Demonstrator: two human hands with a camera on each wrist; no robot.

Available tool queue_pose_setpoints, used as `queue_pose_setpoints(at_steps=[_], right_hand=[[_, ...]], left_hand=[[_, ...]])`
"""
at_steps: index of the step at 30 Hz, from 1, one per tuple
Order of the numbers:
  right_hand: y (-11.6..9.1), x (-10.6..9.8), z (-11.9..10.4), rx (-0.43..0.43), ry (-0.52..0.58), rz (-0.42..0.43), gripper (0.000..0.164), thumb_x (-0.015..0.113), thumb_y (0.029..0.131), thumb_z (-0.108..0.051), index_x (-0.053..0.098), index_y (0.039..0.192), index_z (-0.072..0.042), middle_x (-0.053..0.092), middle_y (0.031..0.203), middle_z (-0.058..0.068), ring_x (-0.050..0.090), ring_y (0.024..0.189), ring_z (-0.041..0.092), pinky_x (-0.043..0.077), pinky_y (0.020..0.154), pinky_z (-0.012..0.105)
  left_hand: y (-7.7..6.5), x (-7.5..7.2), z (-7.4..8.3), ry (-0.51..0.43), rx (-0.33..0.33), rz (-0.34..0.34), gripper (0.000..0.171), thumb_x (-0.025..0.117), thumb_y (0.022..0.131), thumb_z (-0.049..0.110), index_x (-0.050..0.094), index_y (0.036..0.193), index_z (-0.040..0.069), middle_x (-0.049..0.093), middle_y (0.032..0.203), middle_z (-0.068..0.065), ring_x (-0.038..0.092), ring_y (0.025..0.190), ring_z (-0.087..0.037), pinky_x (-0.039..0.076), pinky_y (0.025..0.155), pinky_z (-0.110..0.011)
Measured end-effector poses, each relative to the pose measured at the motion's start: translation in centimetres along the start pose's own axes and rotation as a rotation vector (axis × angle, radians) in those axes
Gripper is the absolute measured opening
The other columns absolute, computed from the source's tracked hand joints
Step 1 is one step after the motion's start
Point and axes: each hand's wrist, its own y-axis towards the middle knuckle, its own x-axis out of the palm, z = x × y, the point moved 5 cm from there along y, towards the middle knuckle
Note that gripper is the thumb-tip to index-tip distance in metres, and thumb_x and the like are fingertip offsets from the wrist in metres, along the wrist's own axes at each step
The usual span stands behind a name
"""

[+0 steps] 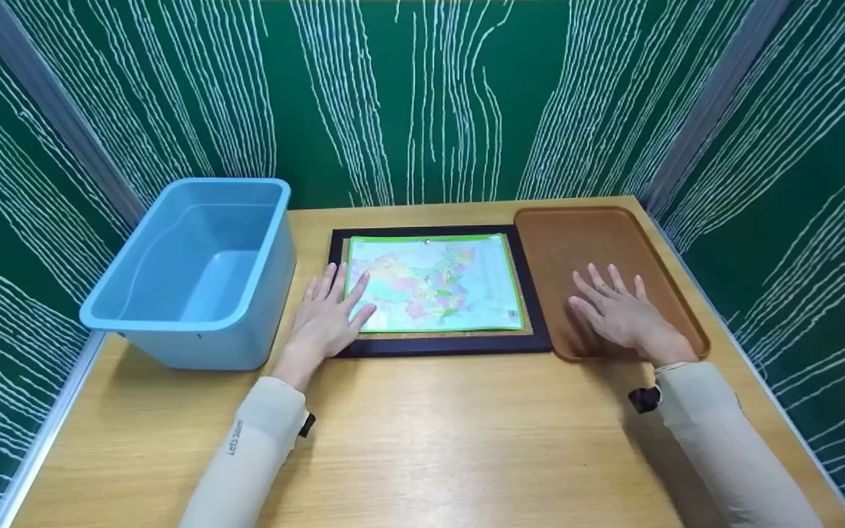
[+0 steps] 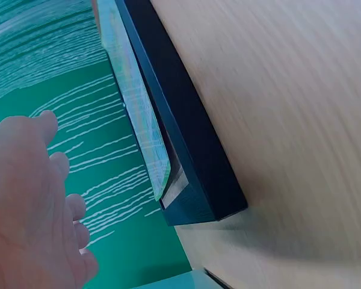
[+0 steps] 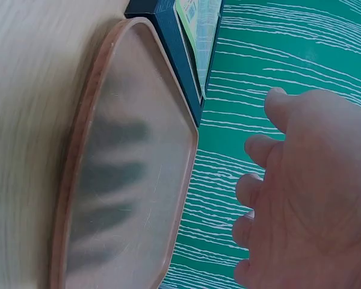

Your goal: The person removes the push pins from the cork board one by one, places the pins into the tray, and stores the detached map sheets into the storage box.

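Observation:
A map sheet [image 1: 430,282] with a bright green border lies on a board with a dark frame [image 1: 437,345]. My left hand [image 1: 326,319] has its fingers spread and overlaps the frame's left side and the sheet's left edge in the head view. Holding nothing, my right hand [image 1: 620,315] is spread palm down over the brown tray [image 1: 569,238]. In the right wrist view, finger shadows fall on the tray [image 3: 150,205], and the hand [image 3: 319,192] is raised above it. The left wrist view shows the sheet's corner [image 2: 159,174] slightly lifted off the board.
A deep light blue plastic bin [image 1: 268,301] stands at the left of the wooden table [image 1: 437,440]. The tray sits against the frame's right side. Green walls [image 1: 452,103] with wavy white lines enclose the back and both sides.

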Motion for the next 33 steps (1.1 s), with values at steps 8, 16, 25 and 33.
queue_pose_setpoints(at_steps=[8,16,25,33], right_hand=[[1.0,-1.0,-0.9,-0.008,-0.011,-0.016,0.076,0.026,0.106,-0.061,0.014,0.164,-0.013,-0.001,0.168,0.02,-0.016,0.15,0.044,-0.021,0.112,0.063],[2.6,-2.8,-2.5,-0.017,-0.042,-0.035,0.076,0.023,0.106,-0.061,0.015,0.163,-0.012,-0.001,0.168,0.02,-0.016,0.151,0.043,-0.02,0.112,0.063],[5.8,-4.3,-5.0,-0.098,0.046,0.025,0.076,0.027,0.104,-0.065,0.021,0.164,-0.018,0.004,0.17,0.012,-0.011,0.154,0.036,-0.013,0.117,0.06],[8.5,-4.1,-6.5,-0.146,0.293,0.072,0.088,0.055,0.095,-0.065,0.028,0.162,-0.014,0.022,0.167,0.013,0.017,0.153,0.037,0.019,0.117,0.063]], left_hand=[[1.4,-1.1,-0.3,-0.041,-0.021,-0.062,0.068,0.023,0.107,0.058,0.012,0.165,0.024,-0.002,0.169,-0.015,-0.01,0.154,-0.032,-0.004,0.122,-0.053],[2.4,-1.9,-0.2,-0.032,-0.033,-0.094,0.067,0.025,0.108,0.055,0.008,0.165,0.024,-0.004,0.169,-0.015,-0.011,0.154,-0.032,-0.003,0.122,-0.053],[3.6,-2.1,-0.5,-0.13,-0.087,-0.051,0.071,0.029,0.106,0.059,0.01,0.165,0.025,-0.004,0.169,-0.014,-0.008,0.155,-0.034,0.001,0.121,-0.057],[3.2,-0.7,-0.9,-0.24,-0.157,-0.024,0.08,0.051,0.102,0.053,0.014,0.165,0.022,0.006,0.167,-0.022,0.008,0.153,-0.043,0.018,0.117,-0.063]])
